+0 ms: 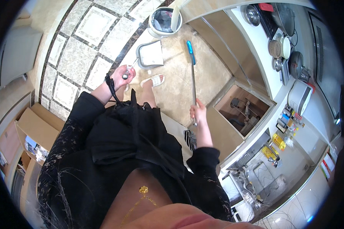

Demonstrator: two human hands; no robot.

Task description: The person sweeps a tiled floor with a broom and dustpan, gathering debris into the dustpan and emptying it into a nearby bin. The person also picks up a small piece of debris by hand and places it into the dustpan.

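My left hand (124, 75) is closed around the handle end of a long-handled dustpan (151, 53). Its white pan with a grey rim rests on the beige floor ahead of my feet. My right hand (198, 111) grips the metal pole of a broom (193, 82), close to the pole's upper end. The blue broom head (191, 52) is farther off, to the right of the dustpan and apart from it. A small pale bit (149, 72) lies on the floor by the pan's near edge.
A round white bin (165, 23) with a bag inside stands beyond the dustpan. Cabinets with an open compartment (242, 108) run along the right, under a counter with pots, bottles and a sink. An open cardboard box (40, 128) sits at left. My white slipper (153, 80) is near the pan.
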